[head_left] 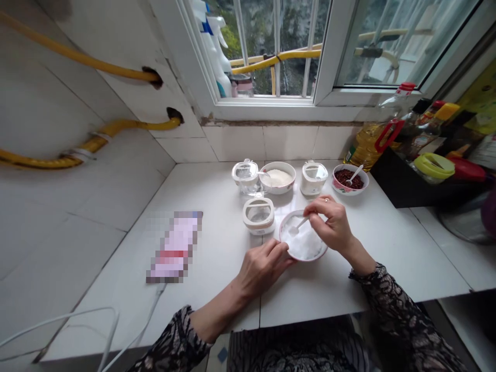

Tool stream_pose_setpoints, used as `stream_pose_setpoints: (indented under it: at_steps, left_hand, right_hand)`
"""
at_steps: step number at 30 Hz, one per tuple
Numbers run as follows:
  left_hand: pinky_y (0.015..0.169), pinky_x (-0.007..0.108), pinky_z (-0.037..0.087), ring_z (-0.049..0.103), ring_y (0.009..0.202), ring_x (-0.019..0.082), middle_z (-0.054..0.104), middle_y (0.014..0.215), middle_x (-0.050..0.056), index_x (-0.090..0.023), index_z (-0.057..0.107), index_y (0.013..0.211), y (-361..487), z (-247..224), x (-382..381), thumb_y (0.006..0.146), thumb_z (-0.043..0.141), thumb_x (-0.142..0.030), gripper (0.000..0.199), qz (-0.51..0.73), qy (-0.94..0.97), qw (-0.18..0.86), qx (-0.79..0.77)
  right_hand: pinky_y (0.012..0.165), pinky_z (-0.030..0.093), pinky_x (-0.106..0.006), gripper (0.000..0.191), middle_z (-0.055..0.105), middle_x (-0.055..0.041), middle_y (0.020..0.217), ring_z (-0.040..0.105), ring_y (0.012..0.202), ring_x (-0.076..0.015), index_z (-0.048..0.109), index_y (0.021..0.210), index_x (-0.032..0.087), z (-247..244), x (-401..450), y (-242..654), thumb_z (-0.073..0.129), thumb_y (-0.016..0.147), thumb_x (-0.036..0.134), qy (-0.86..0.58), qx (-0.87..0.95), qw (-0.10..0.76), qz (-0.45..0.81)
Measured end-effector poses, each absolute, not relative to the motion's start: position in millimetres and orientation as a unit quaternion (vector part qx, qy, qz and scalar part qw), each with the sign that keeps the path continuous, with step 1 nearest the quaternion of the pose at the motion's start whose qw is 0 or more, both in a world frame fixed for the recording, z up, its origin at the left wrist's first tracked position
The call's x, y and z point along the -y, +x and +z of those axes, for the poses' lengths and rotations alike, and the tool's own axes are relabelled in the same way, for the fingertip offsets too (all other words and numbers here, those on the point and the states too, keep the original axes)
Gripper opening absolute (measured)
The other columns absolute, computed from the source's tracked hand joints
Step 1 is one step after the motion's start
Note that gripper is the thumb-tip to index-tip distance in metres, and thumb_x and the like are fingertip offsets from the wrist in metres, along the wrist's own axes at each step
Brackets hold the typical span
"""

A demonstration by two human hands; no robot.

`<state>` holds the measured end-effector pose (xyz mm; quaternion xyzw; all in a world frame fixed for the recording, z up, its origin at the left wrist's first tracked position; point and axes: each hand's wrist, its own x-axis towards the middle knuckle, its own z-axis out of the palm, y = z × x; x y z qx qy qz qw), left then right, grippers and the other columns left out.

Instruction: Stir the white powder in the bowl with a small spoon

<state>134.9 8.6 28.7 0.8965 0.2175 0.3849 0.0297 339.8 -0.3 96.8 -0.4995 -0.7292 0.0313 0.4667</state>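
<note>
One spoon [298, 227] pinched in R hand [330, 223], tip in white grains [307, 246]; L hand [263, 264] grips salt-white bowl [309, 260] at near-L rim. Bare strip betw. it & front edge of counter [341, 287]. Lidded jar [258, 217] just L. Behind: 2 jars [314, 179], powder bowl [284, 190] btwn; red-bits bowl [351, 191] w/ 2nd spoon [355, 174], farther R. Open room L to pixelated slab [175, 247].

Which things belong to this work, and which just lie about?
Likely in use:
left hand touching bowl of white grains;
right hand holding white spoon;
three jars;
bowl of pale powder;
bowl of red bits.

Lying about:
cable;
oil bottle;
spray bottles.
</note>
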Motion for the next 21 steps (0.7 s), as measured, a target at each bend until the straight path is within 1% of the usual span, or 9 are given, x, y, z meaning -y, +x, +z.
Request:
stream_pose_setpoints:
  at_steps: [4, 7, 8, 10, 12, 14, 18, 21]
  left_hand:
    - [0.051, 0.021, 0.042, 0.058, 0.060, 0.012, 0.059, 0.073, 0.000, -0.018, 0.053, 0.096, 134.0, 27.5, -9.0, 0.101, 0.046, -0.037, 0.021, 0.379, 0.898, 0.034, -0.219]
    - [0.052, 0.021, 0.043, 0.059, 0.061, 0.012, 0.059, 0.074, 0.000, -0.018, 0.053, 0.097, 133.8, 27.7, -9.0, 0.101, 0.047, -0.036, 0.019, 0.377, 0.899, 0.038, -0.218]
    - [0.052, 0.021, 0.043, 0.059, 0.062, 0.012, 0.059, 0.074, 0.000, -0.018, 0.053, 0.097, 133.9, 27.8, -9.0, 0.101, 0.047, -0.036, 0.019, 0.378, 0.899, 0.038, -0.217]
    - [0.052, 0.021, 0.043, 0.059, 0.062, 0.012, 0.059, 0.074, 0.000, -0.018, 0.053, 0.096, 134.1, 28.0, -9.0, 0.101, 0.047, -0.036, 0.019, 0.380, 0.898, 0.040, -0.216]
    - [0.051, 0.021, 0.044, 0.059, 0.062, 0.012, 0.060, 0.075, 0.000, -0.018, 0.053, 0.097, 134.4, 27.8, -9.1, 0.101, 0.047, -0.036, 0.019, 0.383, 0.898, 0.040, -0.215]
    - [0.051, 0.020, 0.044, 0.059, 0.062, 0.012, 0.060, 0.075, 0.000, -0.018, 0.053, 0.097, 134.5, 27.6, -9.3, 0.101, 0.047, -0.036, 0.019, 0.383, 0.897, 0.041, -0.216]
    - [0.051, 0.021, 0.044, 0.059, 0.061, 0.012, 0.060, 0.075, 0.000, -0.018, 0.053, 0.097, 134.4, 27.8, -9.5, 0.101, 0.047, -0.036, 0.019, 0.383, 0.897, 0.041, -0.216]
    - [0.051, 0.021, 0.044, 0.060, 0.061, 0.012, 0.061, 0.075, 0.001, -0.018, 0.052, 0.097, 134.6, 28.5, -9.4, 0.101, 0.046, -0.036, 0.020, 0.382, 0.898, 0.035, -0.215]
  right_hand:
    - [0.079, 0.044, -0.034, 0.023, 0.064, 0.0013, 0.057, 0.053, 0.053, -0.0125, 0.064, 0.065, 0.019, 85.7, -2.0, 332.2, 0.045, 0.076, 0.012, -0.511, 0.744, 0.422, 0.082]
    - [0.077, 0.044, -0.032, 0.023, 0.064, 0.0010, 0.054, 0.057, 0.059, -0.0147, 0.064, 0.062, 0.020, 87.0, -2.0, 331.6, 0.046, 0.074, 0.014, -0.555, 0.696, 0.435, 0.134]
    - [0.074, 0.045, -0.031, 0.022, 0.062, 0.0016, 0.051, 0.056, 0.059, -0.0147, 0.064, 0.061, 0.020, 88.9, -1.9, 333.0, 0.046, 0.073, 0.015, -0.570, 0.672, 0.446, 0.157]
    - [0.064, 0.044, -0.028, 0.021, 0.057, 0.0028, 0.046, 0.053, 0.052, -0.0134, 0.065, 0.061, 0.019, 92.8, -2.0, 337.0, 0.046, 0.071, 0.017, -0.591, 0.619, 0.471, 0.214]
    - [0.053, 0.039, -0.025, 0.020, 0.056, 0.0034, 0.044, 0.049, 0.045, -0.0114, 0.065, 0.061, 0.018, 95.4, -3.0, 341.0, 0.047, 0.069, 0.020, -0.597, 0.568, 0.496, 0.273]
    - [0.048, 0.036, -0.024, 0.019, 0.055, 0.0034, 0.043, 0.047, 0.042, -0.0108, 0.065, 0.060, 0.018, 96.0, -4.9, 343.9, 0.048, 0.067, 0.022, -0.595, 0.526, 0.519, 0.317]
    - [0.049, 0.039, -0.025, 0.017, 0.053, 0.0034, 0.040, 0.046, 0.042, -0.0108, 0.065, 0.057, 0.017, 94.5, -10.5, 348.1, 0.050, 0.063, 0.023, -0.579, 0.472, 0.548, 0.377]
    - [0.053, 0.043, -0.026, 0.015, 0.056, 0.0026, 0.041, 0.049, 0.044, -0.0113, 0.067, 0.059, 0.017, 95.2, -14.4, 349.1, 0.053, 0.063, 0.021, -0.566, 0.447, 0.566, 0.400]
